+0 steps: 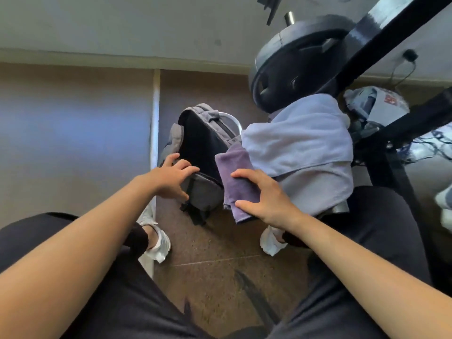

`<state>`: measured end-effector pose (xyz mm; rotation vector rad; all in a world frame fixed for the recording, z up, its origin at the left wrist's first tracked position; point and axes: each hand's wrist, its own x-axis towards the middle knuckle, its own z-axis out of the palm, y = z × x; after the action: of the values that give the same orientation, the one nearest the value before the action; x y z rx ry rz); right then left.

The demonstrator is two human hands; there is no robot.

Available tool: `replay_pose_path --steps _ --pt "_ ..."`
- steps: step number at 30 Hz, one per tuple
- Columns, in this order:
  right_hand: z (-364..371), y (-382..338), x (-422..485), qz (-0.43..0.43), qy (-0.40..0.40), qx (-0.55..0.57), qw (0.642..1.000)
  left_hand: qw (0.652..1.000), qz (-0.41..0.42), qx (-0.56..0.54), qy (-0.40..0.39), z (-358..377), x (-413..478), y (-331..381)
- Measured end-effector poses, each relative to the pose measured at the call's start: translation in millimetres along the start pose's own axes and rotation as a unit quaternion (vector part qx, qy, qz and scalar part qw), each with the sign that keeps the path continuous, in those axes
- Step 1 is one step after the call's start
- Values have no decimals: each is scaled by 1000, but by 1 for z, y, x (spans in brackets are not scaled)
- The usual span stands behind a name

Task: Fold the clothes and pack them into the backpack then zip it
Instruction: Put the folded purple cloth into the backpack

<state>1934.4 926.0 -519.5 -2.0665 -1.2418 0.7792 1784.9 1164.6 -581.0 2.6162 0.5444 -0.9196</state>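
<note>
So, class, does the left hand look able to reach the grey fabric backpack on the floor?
Probably yes: the left hand, empty with fingers spread, is at the grey fabric backpack, nothing between; the right hand holds the folded purple cloth aside.

The person wore black trousers (367, 228), loose and plain over both thighs, ending in a dark cuff above the left ankle; the left shoe (156, 243) was white with a low collar and pale sole; the right shoe (271, 242) was white too, partly hidden by the leg; the left forearm (85, 241) and right forearm (354, 253) were uncovered; the left hand (171, 177) and right hand (266, 199) were bare.
</note>
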Motion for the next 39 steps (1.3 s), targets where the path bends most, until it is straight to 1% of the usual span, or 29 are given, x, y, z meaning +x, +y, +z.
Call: replay_pose_path --steps 4,6,7,10,13,16,19,22,24,27,29,31,34,39 --pt "5 -13 67 -35 49 -14 998 996 32 80 -35 -4 1 -8" --pt "19 -17 106 -56 50 -19 997 991 47 99 -76 -5 0 -10" --pt "29 -16 124 -66 38 -26 997 989 51 99 -92 -5 -1 -11" --pt "68 -6 169 -85 -34 -73 993 989 60 77 -113 -7 -1 -19" --pt "92 18 200 -51 -98 -155 982 990 59 55 -112 -10 -1 -26" --pt "96 50 224 1 -163 -239 957 987 43 41 -152 -13 -5 -24" --pt "95 76 237 52 -240 -247 937 980 36 40 -193 -20 -10 -17" --pt "108 97 250 78 -287 -246 923 976 29 23 -213 -21 -8 -21" --pt "122 108 258 86 -307 -249 914 980 19 -15 -196 -17 -4 -28" --pt "146 122 266 96 -333 -249 905 988 -33 -85 -128 -13 5 -39" --pt "163 129 272 90 -338 -245 904 987 -58 -105 -111 -11 11 -42" --pt "179 134 277 83 -354 -242 900 984 -76 -119 -106 -10 15 -41" --pt "203 138 279 76 -388 -256 882 984 -92 -120 -94 -10 18 -43" --pt "218 144 285 75 -389 -244 885 988 -81 -109 -76 -12 19 -43"
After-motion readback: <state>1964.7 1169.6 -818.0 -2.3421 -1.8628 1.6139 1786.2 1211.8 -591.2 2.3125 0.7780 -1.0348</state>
